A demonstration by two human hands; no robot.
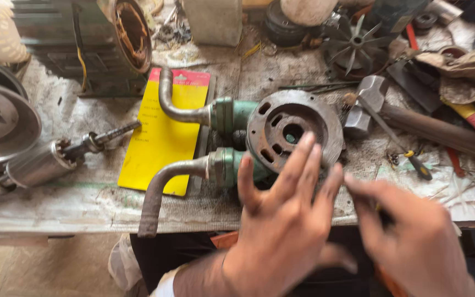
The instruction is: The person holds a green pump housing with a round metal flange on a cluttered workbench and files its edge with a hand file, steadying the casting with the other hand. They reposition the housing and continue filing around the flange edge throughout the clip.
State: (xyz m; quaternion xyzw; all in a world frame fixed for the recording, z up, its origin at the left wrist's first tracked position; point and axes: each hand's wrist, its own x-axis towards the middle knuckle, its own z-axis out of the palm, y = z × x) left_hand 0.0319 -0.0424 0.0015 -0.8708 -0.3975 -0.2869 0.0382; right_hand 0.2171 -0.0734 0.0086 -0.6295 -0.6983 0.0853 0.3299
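the left hand (284, 220) sits low centre of the frame, fingers spread apart and empty, fingertips over the lower rim of the rusty round pump housing (294, 132). the right hand (413, 236) is lower right, blurred; whether its fingers pinch anything cannot be told. the pump housing lies mid-frame on the surface (72, 198), joined to two green fittings with bent grey pipes (163, 190); the lower pipe's end overhangs the near edge of the surface. a yellow card (158, 140) lies under the pipes. a hammer (366, 102) lies just right of the housing, a small screwdriver (418, 166) near the right hand. a steel rotor shaft (56, 159) lies at left. open room shows along the near edge at lower left; the upper frame is crowded with parts.
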